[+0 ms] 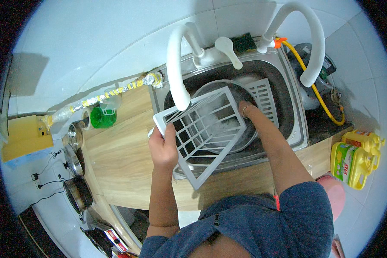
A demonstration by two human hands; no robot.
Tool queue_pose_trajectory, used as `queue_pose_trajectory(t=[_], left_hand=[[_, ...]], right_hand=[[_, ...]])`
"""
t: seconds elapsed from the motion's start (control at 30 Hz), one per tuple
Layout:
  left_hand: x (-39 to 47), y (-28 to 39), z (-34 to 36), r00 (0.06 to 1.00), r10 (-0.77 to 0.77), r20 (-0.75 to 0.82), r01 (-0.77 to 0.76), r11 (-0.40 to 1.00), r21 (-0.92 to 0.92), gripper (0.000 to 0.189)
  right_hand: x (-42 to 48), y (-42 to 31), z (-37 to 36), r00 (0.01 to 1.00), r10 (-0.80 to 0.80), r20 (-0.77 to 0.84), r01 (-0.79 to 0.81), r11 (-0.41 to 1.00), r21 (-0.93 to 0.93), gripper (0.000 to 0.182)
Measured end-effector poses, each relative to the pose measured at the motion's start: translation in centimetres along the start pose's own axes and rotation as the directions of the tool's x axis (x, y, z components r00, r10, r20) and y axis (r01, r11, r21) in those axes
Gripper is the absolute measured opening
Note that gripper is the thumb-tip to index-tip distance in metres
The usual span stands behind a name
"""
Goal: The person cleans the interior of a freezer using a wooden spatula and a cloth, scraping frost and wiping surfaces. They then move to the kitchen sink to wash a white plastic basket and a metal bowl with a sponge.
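My left hand (163, 146) grips the left rim of a white plastic grid basket (210, 171), thumb on top. The basket is tilted over a round basin (252, 142) that stands in the stainless steel sink (285, 75). Cloudy, foamy water shows in the basin through the basket's open grid. My right hand (247, 109), with a thin band at the wrist, reaches down to the basin beside the basket's right rim. Its fingers are hidden, so what they hold cannot be made out. A white slotted plastic piece (267, 101) leans in the sink right of the basin.
A white faucet spout (177, 67) arches close above the basket's far left corner. Another white spout (312, 48) curves over the sink's right side, near a yellow hose (304, 71). On the wooden-look counter (122, 154) stands a green container (103, 117). Yellow jugs (351, 164) are at right.
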State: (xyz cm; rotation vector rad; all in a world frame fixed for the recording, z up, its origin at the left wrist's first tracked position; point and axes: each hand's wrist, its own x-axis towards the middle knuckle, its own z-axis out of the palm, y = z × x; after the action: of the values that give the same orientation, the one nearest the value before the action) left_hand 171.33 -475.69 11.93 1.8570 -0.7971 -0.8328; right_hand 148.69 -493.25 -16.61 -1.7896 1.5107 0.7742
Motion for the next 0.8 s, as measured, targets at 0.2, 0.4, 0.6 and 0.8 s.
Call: queue_pose_trajectory(t=[0.2,0.4,0.6,0.8], left_hand=[[0.0,-2.2,0.1,0.995,-0.077,-0.071,0.075,0.997,-0.028,0.021],[0.2,-2.5,0.4,0.988,-0.138,-0.063,0.134,0.988,-0.071,0.023],[0.7,-2.8,0.2,0.988,-0.152,-0.030,0.151,0.988,-0.026,0.025],[1.0,-3.3,0.2,0.982,-0.187,-0.042,0.183,0.980,-0.072,0.025]], right_hand=[[-12.2,-3.1,-5.7,0.926,-0.021,-0.377,0.114,0.967,0.226,0.029],[-9.5,-6.0,-2.3,0.812,-0.425,-0.400,0.569,0.729,0.381,0.031],[-6.7,-10.6,0.8,0.695,-0.649,-0.309,0.604,0.761,-0.237,0.031],[-4.3,-8.4,3.2,0.663,-0.744,-0.085,0.653,0.630,-0.420,0.029]])
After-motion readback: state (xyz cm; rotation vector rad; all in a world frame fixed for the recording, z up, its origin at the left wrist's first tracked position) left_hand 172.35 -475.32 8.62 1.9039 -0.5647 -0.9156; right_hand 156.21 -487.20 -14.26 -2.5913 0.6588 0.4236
